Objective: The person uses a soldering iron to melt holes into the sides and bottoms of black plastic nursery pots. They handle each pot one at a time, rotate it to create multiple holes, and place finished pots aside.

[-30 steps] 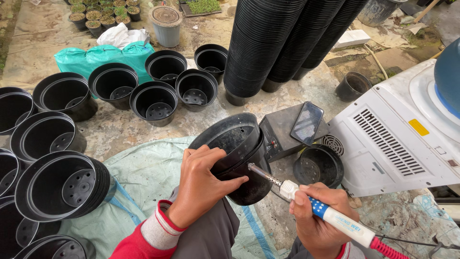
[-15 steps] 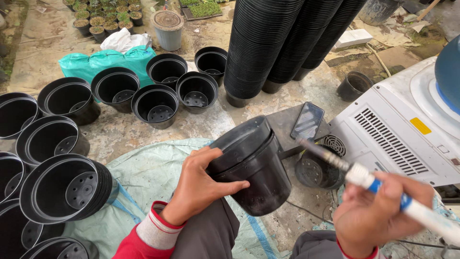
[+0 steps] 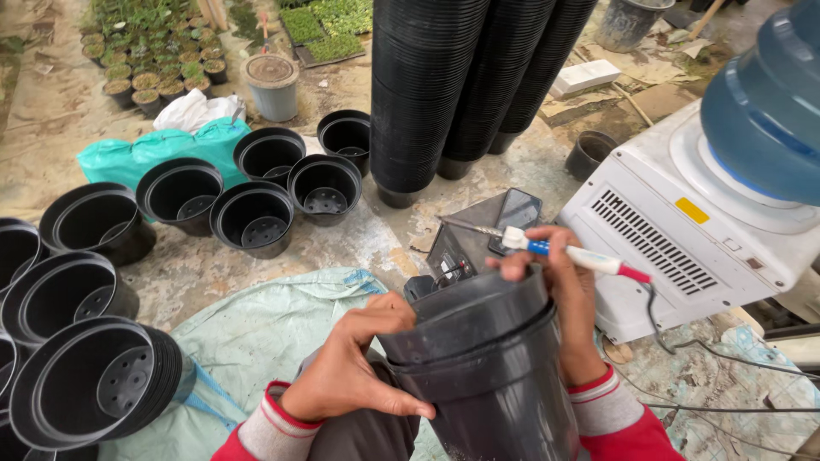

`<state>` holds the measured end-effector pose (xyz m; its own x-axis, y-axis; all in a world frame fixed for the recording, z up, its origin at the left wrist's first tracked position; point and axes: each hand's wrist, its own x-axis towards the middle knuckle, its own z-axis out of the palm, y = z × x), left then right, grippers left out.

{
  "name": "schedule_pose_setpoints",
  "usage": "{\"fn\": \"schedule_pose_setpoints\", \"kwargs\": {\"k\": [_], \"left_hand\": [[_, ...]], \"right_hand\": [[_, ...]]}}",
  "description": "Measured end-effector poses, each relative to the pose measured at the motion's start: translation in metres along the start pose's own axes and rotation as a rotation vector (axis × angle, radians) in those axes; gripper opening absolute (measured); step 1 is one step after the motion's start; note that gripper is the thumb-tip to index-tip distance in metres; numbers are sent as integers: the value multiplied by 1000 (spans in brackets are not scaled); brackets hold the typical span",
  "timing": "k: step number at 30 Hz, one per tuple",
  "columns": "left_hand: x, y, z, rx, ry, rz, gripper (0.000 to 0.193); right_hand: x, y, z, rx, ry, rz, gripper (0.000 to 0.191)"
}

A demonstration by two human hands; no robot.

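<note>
We have a black pot [image 3: 491, 376] in our lap, held low in the middle of the view, its long axis tilted up and away from us so the rim end points toward the white machine [image 3: 683, 230]; it looks nested inside a second pot, though we cannot tell for sure. Our left hand [image 3: 359, 367] is closed around its left side, fingers spread on the wall just below the rim. Our right hand [image 3: 559, 299] presses the far right edge of the pot while pinching a soldering iron [image 3: 547, 248], whose metal tip points left, above and just beyond the rim. Both hands touch the pot, the right being nearer the tool. Beyond lie a phone [image 3: 515, 220] on a dark box, tall pot stacks [image 3: 461, 85], and loose pots [image 3: 256, 218] on the ground at left.
</note>
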<state>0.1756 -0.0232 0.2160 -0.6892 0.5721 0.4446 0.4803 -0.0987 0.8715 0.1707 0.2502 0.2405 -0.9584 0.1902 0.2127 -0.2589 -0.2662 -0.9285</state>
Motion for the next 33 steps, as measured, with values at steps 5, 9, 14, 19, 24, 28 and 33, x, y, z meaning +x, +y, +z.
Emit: {"fn": "schedule_pose_setpoints", "kwargs": {"k": [5,9,14,19,24,28,33], "left_hand": [[9,21,4,247,18,63,61],[18,44,16,426,64,159,65],[37,58,48,652,85,225,64],[44,51,67,641,166,189,51],[35,27,52,525,306,69,51],[21,13,35,578,456,-46,52],[8,7,21,636,534,-77,55]], "right_hand": [[-14,-9,-11,-196,99,-331,30],[-28,-2,-3,-336,145,-485,24],[-43,-1,11,-513,257,-523,21],[-43,-7,26,-538,204,-524,21],[-50,-15,16,-588,145,-717,32],[-65,-9,-7,-515,442,-765,51],[-96,3,-21,-544,474,-678,48]]}}
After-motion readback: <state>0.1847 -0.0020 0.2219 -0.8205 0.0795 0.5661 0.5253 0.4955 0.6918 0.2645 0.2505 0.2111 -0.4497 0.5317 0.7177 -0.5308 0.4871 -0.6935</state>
